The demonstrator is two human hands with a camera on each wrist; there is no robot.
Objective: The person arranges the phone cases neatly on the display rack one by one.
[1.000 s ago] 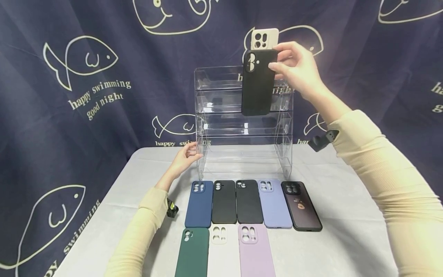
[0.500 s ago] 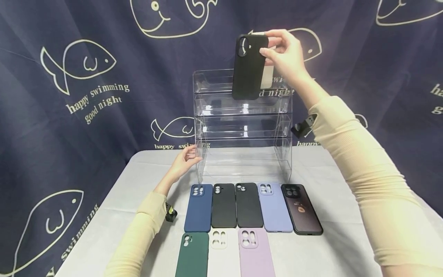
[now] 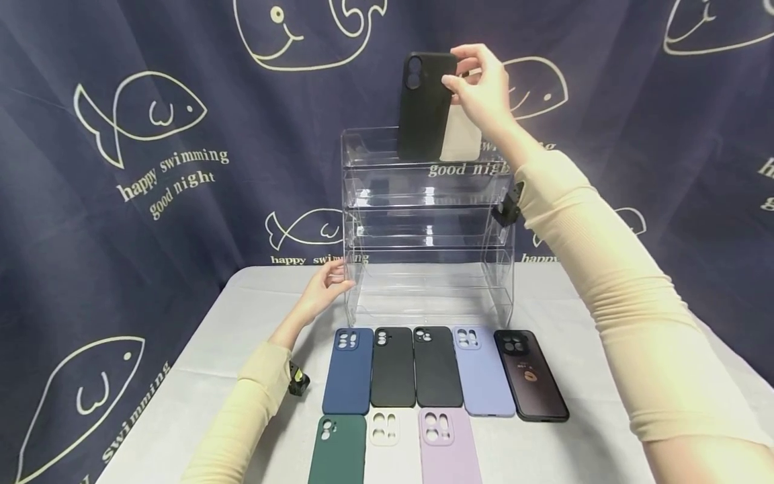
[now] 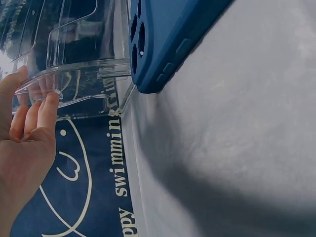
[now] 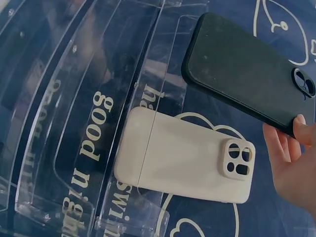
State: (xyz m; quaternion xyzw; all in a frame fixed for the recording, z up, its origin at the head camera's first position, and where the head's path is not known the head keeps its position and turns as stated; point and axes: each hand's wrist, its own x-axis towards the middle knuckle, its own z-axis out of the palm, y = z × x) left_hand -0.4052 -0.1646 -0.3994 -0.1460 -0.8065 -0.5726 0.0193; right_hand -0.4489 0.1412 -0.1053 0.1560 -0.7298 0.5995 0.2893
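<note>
My right hand [image 3: 484, 87] pinches a black phone case [image 3: 420, 121] by its upper right edge, thumb on the back. The case hangs upright, its lower end overlapping the top tier of a clear acrylic display rack [image 3: 426, 218] in the head view. Beside it, a white phone case [image 5: 187, 153] leans in that top tier, its lower end behind the clear front lip. My left hand [image 3: 320, 289] holds the rack's left side edge. In the left wrist view, its fingers [image 4: 47, 111] show partly through the plastic.
A row of phone cases lies before the rack: blue [image 3: 347, 376], two black [image 3: 393, 376], periwinkle [image 3: 486, 380] and dark printed [image 3: 535, 383]. Nearer are green [image 3: 338, 450], white [image 3: 393, 464] and lilac [image 3: 449, 457] cases. A fish-print curtain [image 3: 157, 228] hangs behind.
My right hand has moved up and left with the black case, from in front of the white case to beside it. More of the white case shows. My left hand stays on the rack.
</note>
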